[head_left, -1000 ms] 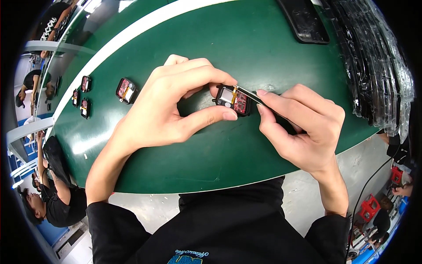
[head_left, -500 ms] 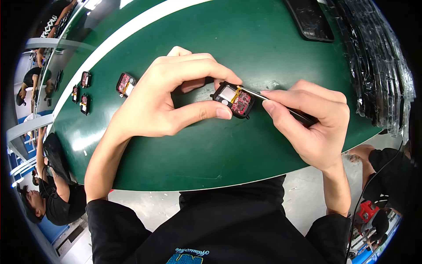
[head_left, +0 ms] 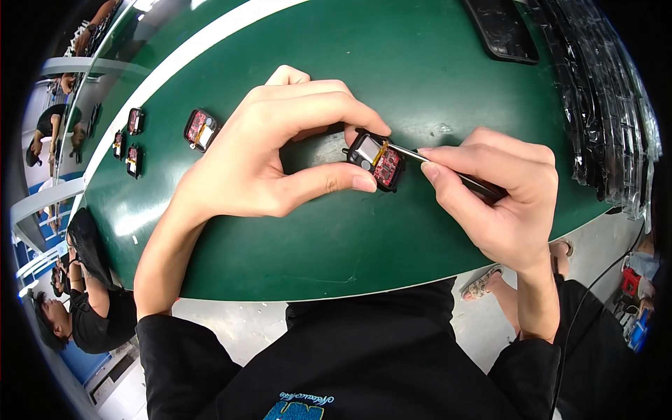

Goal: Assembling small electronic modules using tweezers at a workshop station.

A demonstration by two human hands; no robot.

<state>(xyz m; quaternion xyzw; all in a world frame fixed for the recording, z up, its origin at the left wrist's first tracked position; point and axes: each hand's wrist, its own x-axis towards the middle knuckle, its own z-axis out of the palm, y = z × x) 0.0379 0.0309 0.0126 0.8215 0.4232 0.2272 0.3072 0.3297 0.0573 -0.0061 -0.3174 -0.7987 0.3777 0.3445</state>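
Note:
My left hand (head_left: 266,150) pinches a small black device (head_left: 374,159) between thumb and fingers, holding it just above the green table (head_left: 294,238). The device lies open, showing a red circuit board, a silver cell and an orange strip. My right hand (head_left: 500,196) grips black tweezers (head_left: 448,171), and their metal tip touches the orange strip on the device's right side.
Several similar open devices (head_left: 199,129) lie on the table at the far left. A black flat tray (head_left: 500,28) sits at the top right, beside a stack of clear plastic trays (head_left: 609,105). Other people (head_left: 77,308) sit at lower left and far left.
Both hands and the device have shifted slightly; the tweezers' tip stays at the device's right side.

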